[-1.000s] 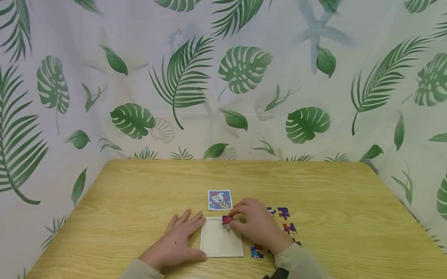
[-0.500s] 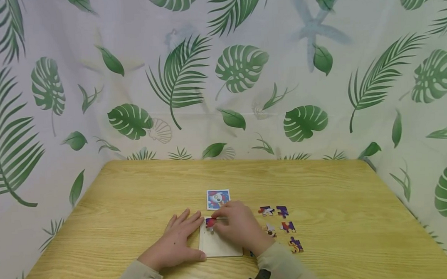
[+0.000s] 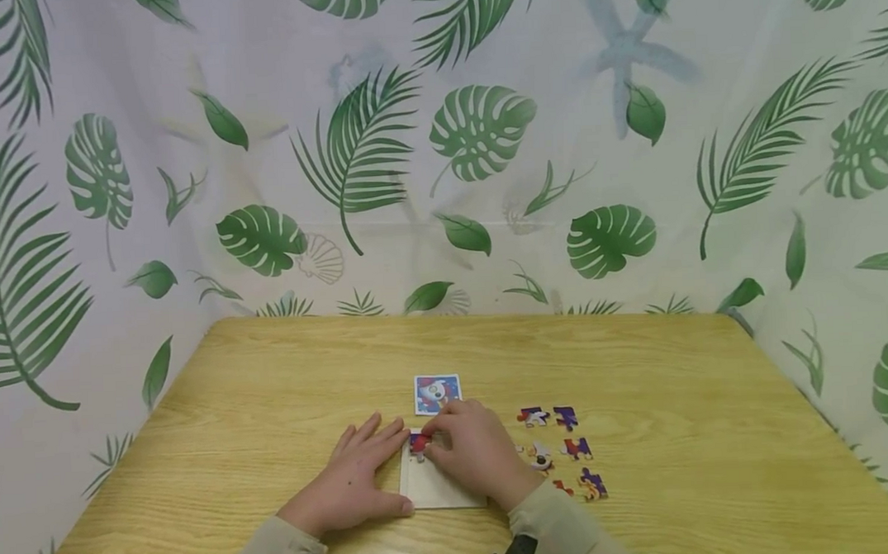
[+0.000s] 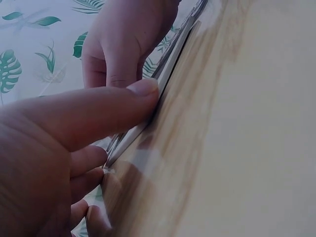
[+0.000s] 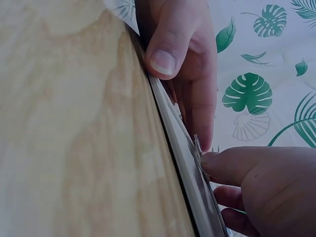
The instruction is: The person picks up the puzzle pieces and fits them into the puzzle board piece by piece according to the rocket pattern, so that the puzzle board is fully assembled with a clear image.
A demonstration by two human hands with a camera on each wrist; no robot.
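A pale square puzzle board (image 3: 440,494) lies flat on the table in the head view. My left hand (image 3: 351,482), its fingers spread and fairly straight, rests along the board's left edge; in the left wrist view its thumb (image 4: 116,108) touches the rim. At the board's upper left corner sits a red and purple jigsaw piece (image 3: 419,443). The thumb and forefinger of my right hand (image 3: 481,455) pinch this piece from the right. The right wrist view shows those fingers at the board's far side, the piece mostly hidden.
A small picture card (image 3: 436,390) of a white cartoon figure lies just beyond the board. Right of my right hand, several loose jigsaw pieces (image 3: 576,448) are spread on the wooden table (image 3: 291,358). A leaf-print curtain (image 3: 517,249) hangs behind.
My right hand has carried the red and purple piece leftward across the board's top to its upper left corner, uncovering more loose pieces. My left hand has stayed in place.
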